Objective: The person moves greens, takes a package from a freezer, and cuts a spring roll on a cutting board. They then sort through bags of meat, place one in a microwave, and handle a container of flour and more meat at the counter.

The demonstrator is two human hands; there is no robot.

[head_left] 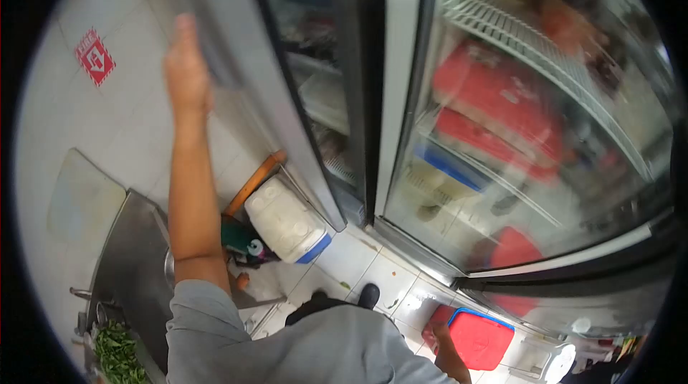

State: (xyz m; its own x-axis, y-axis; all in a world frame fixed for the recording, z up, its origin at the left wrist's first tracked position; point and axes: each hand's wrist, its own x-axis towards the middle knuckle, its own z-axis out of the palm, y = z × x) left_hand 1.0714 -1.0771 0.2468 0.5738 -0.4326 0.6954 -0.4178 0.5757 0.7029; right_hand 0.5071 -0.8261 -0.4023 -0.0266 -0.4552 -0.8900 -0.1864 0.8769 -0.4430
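Observation:
My left hand (188, 72) is raised on a stretched-out arm at the outer edge of the open refrigerator door (247, 76). Its fingers point upward along that edge and are partly hidden and slightly blurred. Low on the right, my right hand (437, 328) grips the left side of a plastic container with a red lid (479, 341) and a blue rim. The container hangs near my right hip, above the floor tiles. Behind the open door, a dark gap shows shelves with a pale tub (324, 101).
A second glass door (516, 133) stands on the right, with red-lidded containers behind it. A white-and-blue cooler box (285, 219) lies below the open door. On the left are a metal sink counter (132, 255), a cutting board (84, 197) and green leaves (118, 355).

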